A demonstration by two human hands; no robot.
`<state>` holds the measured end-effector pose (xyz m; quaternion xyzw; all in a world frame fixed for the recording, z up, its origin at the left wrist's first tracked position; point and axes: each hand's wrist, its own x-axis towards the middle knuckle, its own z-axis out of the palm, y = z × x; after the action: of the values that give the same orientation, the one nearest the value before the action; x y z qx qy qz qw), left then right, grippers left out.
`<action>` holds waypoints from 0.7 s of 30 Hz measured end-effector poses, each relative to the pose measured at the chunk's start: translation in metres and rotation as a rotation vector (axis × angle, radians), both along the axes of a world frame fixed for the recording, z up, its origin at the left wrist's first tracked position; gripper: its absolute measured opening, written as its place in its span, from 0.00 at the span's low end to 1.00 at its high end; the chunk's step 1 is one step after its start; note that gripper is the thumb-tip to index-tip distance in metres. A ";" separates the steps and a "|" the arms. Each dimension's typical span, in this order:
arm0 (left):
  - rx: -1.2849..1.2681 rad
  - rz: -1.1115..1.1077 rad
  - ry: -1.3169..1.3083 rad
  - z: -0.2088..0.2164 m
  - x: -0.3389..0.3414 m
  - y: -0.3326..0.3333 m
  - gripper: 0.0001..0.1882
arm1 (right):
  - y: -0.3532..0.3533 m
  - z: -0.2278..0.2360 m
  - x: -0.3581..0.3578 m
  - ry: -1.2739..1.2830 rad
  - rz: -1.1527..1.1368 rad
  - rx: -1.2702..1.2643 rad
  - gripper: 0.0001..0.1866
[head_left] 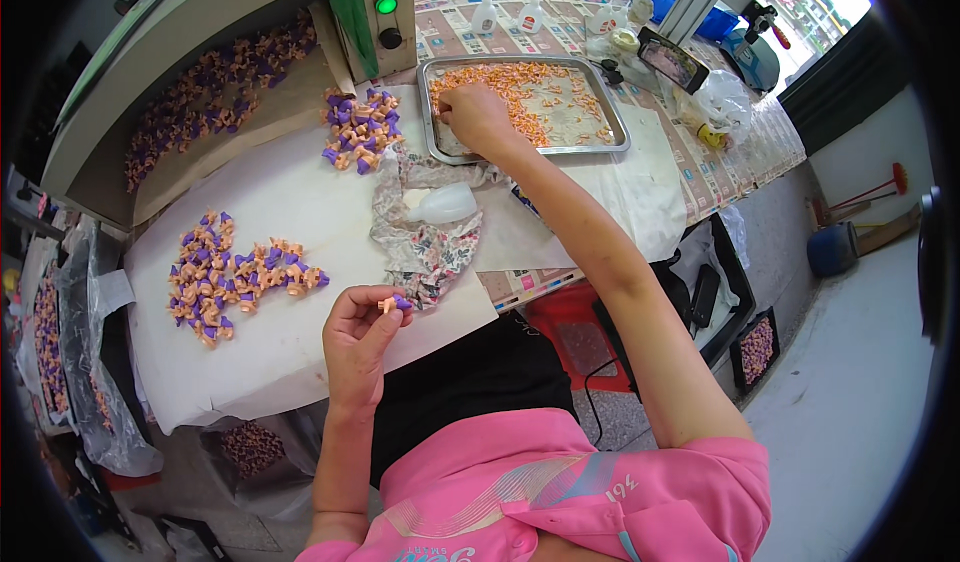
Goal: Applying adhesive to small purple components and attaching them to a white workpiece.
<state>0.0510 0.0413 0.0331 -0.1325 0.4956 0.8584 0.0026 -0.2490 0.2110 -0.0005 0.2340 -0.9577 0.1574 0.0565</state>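
My left hand [360, 340] is closed in a pinch near the table's front edge, gripping a small peach and purple plastic figure [396, 304] between thumb and fingers. My right hand [478, 120] reaches over the left part of a shallow metal tray [585, 149]. Its fingers are curled together, and anything between them is hidden. Many tiny orange and white pieces [525, 107] lie scattered in the tray. Left of it sits a pile of peach and purple figures [362, 130]. A larger pile of such figures [210, 280] spreads across the white sheet at the left.
A floral cloth [432, 267] with a translucent bottle [443, 204] lies between my arms. A curved machine housing more figures [210, 102] stands at the far left, beside a lit control panel [388, 12]. White squeeze bottles [485, 14] and a mounted phone [672, 62] are at the back.
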 end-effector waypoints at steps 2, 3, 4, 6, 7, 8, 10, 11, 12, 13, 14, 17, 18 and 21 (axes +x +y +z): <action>-0.007 -0.025 0.013 -0.002 0.002 -0.005 0.10 | -0.004 0.006 0.001 -0.002 -0.019 0.031 0.05; -0.006 -0.024 0.014 -0.003 0.004 -0.007 0.10 | -0.007 0.007 0.002 -0.011 -0.028 0.067 0.04; 0.001 -0.019 0.008 -0.003 0.006 -0.009 0.10 | -0.008 0.005 0.001 -0.011 -0.028 0.069 0.04; 0.009 -0.017 0.005 -0.003 0.007 -0.011 0.10 | -0.008 -0.004 -0.001 0.071 0.031 0.109 0.06; 0.014 -0.016 0.009 -0.002 0.008 -0.011 0.10 | -0.005 -0.008 0.000 0.073 0.029 0.112 0.06; 0.019 -0.015 0.012 -0.002 0.008 -0.012 0.10 | 0.002 -0.011 0.001 0.136 0.065 0.061 0.06; 0.014 -0.014 0.007 -0.002 0.010 -0.018 0.10 | -0.001 -0.001 0.016 0.193 0.124 0.008 0.07; 0.006 -0.015 0.001 -0.004 0.010 -0.022 0.10 | -0.003 0.010 0.032 0.109 0.122 -0.187 0.07; 0.011 0.000 -0.005 -0.005 0.011 -0.026 0.10 | -0.007 0.026 0.054 0.022 0.114 -0.376 0.07; 0.001 -0.012 -0.006 -0.008 0.009 -0.029 0.10 | -0.010 0.035 0.072 0.011 0.128 -0.376 0.07; -0.008 -0.030 -0.008 -0.010 0.006 -0.031 0.10 | -0.011 0.044 0.090 -0.182 0.086 -0.500 0.07; 0.008 -0.019 0.006 -0.024 0.006 -0.038 0.10 | -0.021 0.045 0.151 -0.653 0.087 -0.824 0.06; 0.016 -0.019 0.028 -0.027 0.007 -0.039 0.10 | -0.026 0.044 0.170 -0.675 0.101 -0.822 0.06; 0.030 -0.004 0.035 -0.028 0.004 -0.032 0.09 | -0.021 0.041 0.216 -0.880 0.101 -0.923 0.05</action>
<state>0.0552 0.0090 0.0050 -0.1165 0.4828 0.8680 -0.0026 -0.0335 0.1903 0.0400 0.1440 -0.7127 0.6376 -0.2547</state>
